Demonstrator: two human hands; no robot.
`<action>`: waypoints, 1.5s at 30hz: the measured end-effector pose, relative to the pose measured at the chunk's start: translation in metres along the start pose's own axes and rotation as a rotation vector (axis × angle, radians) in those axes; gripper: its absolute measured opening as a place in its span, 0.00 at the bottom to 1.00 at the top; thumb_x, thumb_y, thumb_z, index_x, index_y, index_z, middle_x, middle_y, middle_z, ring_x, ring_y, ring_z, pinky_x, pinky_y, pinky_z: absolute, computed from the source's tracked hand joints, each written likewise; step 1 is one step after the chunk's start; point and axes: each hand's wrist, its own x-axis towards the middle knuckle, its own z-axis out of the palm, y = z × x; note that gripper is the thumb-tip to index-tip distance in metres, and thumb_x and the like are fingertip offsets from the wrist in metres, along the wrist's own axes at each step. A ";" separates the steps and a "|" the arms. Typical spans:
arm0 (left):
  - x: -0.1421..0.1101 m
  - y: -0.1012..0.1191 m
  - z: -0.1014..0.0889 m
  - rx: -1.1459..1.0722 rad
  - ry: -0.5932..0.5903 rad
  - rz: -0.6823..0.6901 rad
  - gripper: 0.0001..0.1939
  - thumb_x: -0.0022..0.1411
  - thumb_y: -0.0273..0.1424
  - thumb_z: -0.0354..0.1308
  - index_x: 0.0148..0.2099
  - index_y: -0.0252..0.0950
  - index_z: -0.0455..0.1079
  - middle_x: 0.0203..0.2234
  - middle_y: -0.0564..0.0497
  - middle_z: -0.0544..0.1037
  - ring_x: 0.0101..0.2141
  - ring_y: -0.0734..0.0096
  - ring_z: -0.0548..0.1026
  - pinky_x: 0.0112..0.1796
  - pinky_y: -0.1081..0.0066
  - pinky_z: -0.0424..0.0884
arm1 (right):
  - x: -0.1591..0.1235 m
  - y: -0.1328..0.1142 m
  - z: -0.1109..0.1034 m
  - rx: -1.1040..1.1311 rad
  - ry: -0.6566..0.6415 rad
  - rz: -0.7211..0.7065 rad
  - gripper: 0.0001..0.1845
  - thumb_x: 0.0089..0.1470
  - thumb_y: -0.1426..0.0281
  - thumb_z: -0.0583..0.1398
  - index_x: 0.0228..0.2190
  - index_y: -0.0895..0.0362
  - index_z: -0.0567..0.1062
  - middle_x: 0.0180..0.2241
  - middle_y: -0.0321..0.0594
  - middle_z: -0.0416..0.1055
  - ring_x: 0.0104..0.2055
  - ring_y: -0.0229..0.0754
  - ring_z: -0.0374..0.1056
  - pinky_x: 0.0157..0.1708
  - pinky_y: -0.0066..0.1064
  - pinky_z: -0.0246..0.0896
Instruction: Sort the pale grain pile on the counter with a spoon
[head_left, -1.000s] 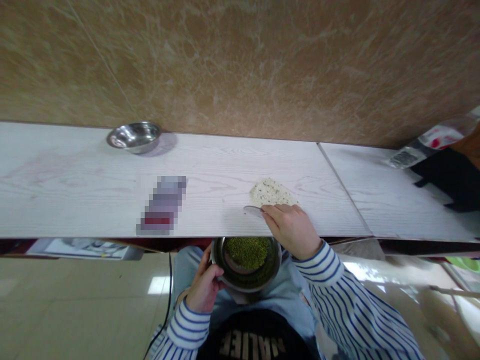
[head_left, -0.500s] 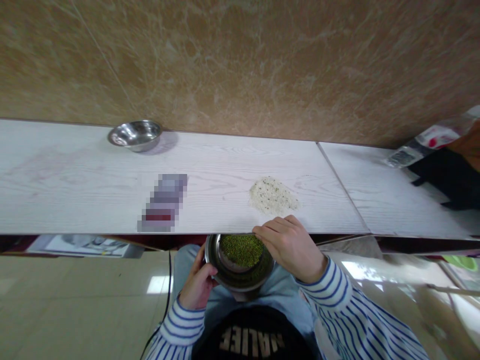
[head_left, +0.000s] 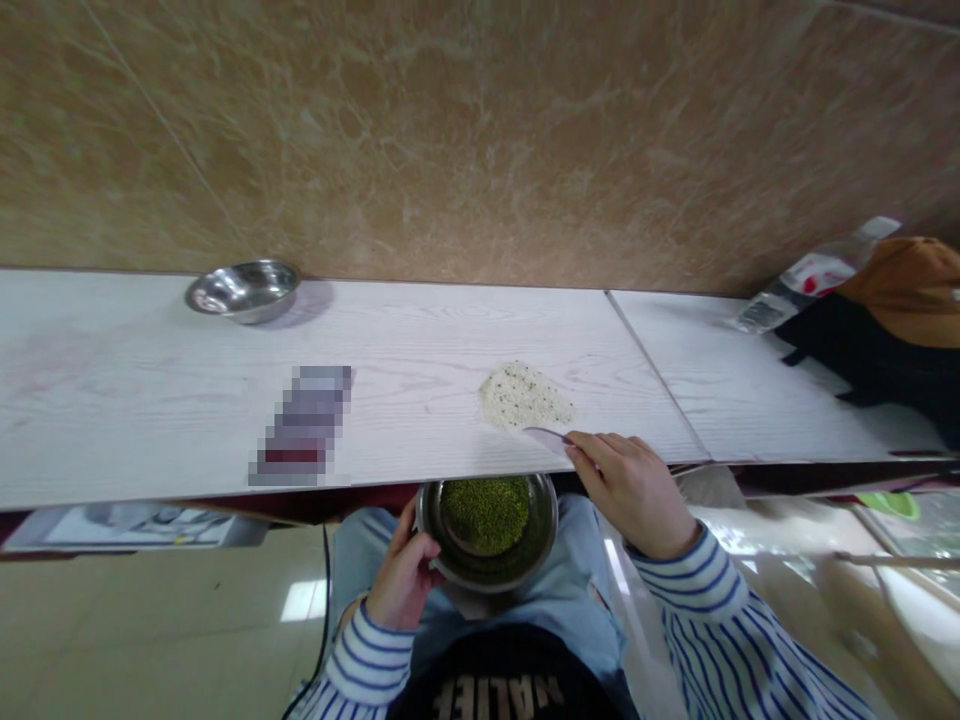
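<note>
My left hand (head_left: 403, 575) grips the left rim of a steel bowl (head_left: 551, 515), thumb on the rim and fingers under it. Green mung beans (head_left: 487, 512) cover the bowl's bottom. The bowl is held over my lap, just below the counter's front edge. My right hand (head_left: 630, 488) is closed on a thin, curved piece with a dark edge (head_left: 546, 433); its kind is not clear. That piece lies low over the counter, at the near side of a flat pile of white rice-like grains (head_left: 521, 397) with dark specks mixed in.
A second steel bowl (head_left: 246, 292) stands at the back left of the white counter (head_left: 420, 340), by the wall. A pixelated flat object (head_left: 304, 425) lies left of the pile. At right are a plastic bottle (head_left: 802, 278) and a dark and brown bag (head_left: 885, 350).
My right hand has moved from the counter edge by the bowl to the right, and the thin piece in it now shows beside the pile. My left hand keeps holding the bowl.
</note>
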 end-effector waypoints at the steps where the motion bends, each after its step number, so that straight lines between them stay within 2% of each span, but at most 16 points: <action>1: 0.001 0.001 0.001 0.010 -0.006 -0.002 0.39 0.38 0.23 0.53 0.56 0.47 0.59 0.28 0.55 0.70 0.23 0.74 0.65 0.19 0.75 0.60 | 0.002 -0.001 0.000 -0.009 -0.010 -0.010 0.14 0.60 0.67 0.49 0.40 0.57 0.72 0.32 0.40 0.74 0.34 0.39 0.67 0.35 0.31 0.53; 6: 0.001 -0.001 0.008 0.008 0.016 0.001 0.37 0.38 0.23 0.52 0.55 0.46 0.60 0.34 0.54 0.71 0.25 0.73 0.65 0.21 0.73 0.63 | 0.015 -0.010 0.006 -0.009 -0.055 -0.084 0.13 0.60 0.68 0.50 0.40 0.55 0.72 0.30 0.39 0.74 0.34 0.38 0.67 0.35 0.31 0.51; 11: 0.001 -0.002 0.012 -0.001 0.029 -0.007 0.37 0.39 0.23 0.53 0.55 0.46 0.60 0.34 0.54 0.71 0.28 0.71 0.66 0.23 0.72 0.64 | 0.028 -0.002 0.008 -0.037 -0.054 -0.042 0.12 0.60 0.69 0.50 0.40 0.55 0.72 0.30 0.39 0.74 0.35 0.39 0.68 0.35 0.31 0.51; 16: 0.005 0.000 0.015 0.009 0.047 -0.026 0.37 0.38 0.23 0.53 0.55 0.46 0.60 0.32 0.55 0.71 0.25 0.74 0.64 0.22 0.74 0.62 | 0.050 0.026 0.003 0.030 -0.013 0.039 0.14 0.59 0.67 0.49 0.40 0.55 0.72 0.32 0.40 0.75 0.34 0.39 0.69 0.35 0.30 0.54; 20: 0.008 -0.001 0.015 0.009 0.057 -0.041 0.39 0.38 0.23 0.53 0.56 0.47 0.59 0.34 0.54 0.72 0.24 0.75 0.65 0.22 0.74 0.61 | 0.091 0.059 0.009 0.101 -0.022 0.189 0.14 0.57 0.65 0.50 0.39 0.54 0.73 0.33 0.40 0.75 0.33 0.40 0.69 0.31 0.29 0.55; 22: 0.010 -0.003 0.013 0.006 0.072 -0.043 0.38 0.38 0.23 0.53 0.56 0.47 0.60 0.35 0.54 0.73 0.25 0.74 0.66 0.22 0.75 0.61 | 0.114 0.073 0.017 0.157 -0.073 0.263 0.14 0.56 0.65 0.51 0.40 0.53 0.73 0.33 0.40 0.75 0.33 0.41 0.69 0.30 0.29 0.55; 25: 0.013 -0.005 0.010 -0.004 0.081 -0.040 0.38 0.37 0.23 0.53 0.56 0.46 0.60 0.36 0.53 0.73 0.25 0.74 0.66 0.21 0.76 0.60 | 0.142 0.086 0.030 0.193 -0.112 0.265 0.13 0.55 0.65 0.51 0.38 0.53 0.73 0.32 0.38 0.75 0.31 0.39 0.68 0.29 0.28 0.55; 28: 0.016 -0.005 0.008 -0.020 0.105 -0.047 0.40 0.37 0.22 0.53 0.57 0.46 0.60 0.36 0.53 0.74 0.25 0.73 0.67 0.22 0.74 0.62 | 0.157 0.090 0.040 0.225 -0.142 0.249 0.13 0.55 0.66 0.51 0.37 0.54 0.74 0.31 0.38 0.75 0.31 0.39 0.68 0.30 0.27 0.55; 36: 0.019 -0.005 0.005 -0.026 0.080 -0.056 0.41 0.37 0.23 0.54 0.58 0.45 0.57 0.30 0.54 0.73 0.25 0.70 0.67 0.23 0.71 0.65 | 0.167 0.085 0.044 0.356 -0.256 0.117 0.12 0.55 0.68 0.51 0.34 0.54 0.74 0.27 0.35 0.74 0.28 0.34 0.66 0.28 0.24 0.56; 42: 0.017 -0.007 0.005 -0.002 0.067 -0.056 0.41 0.38 0.23 0.53 0.59 0.45 0.56 0.27 0.55 0.72 0.23 0.71 0.66 0.23 0.70 0.65 | 0.158 0.077 0.037 0.399 -0.311 0.039 0.12 0.55 0.67 0.52 0.35 0.55 0.74 0.28 0.36 0.74 0.30 0.35 0.67 0.30 0.24 0.57; 45: 0.015 -0.007 0.007 0.004 0.063 -0.050 0.40 0.38 0.24 0.53 0.58 0.46 0.57 0.29 0.54 0.72 0.24 0.72 0.66 0.23 0.70 0.64 | 0.150 0.070 0.030 0.385 -0.308 0.018 0.13 0.55 0.68 0.51 0.36 0.54 0.74 0.30 0.36 0.75 0.31 0.36 0.67 0.32 0.25 0.57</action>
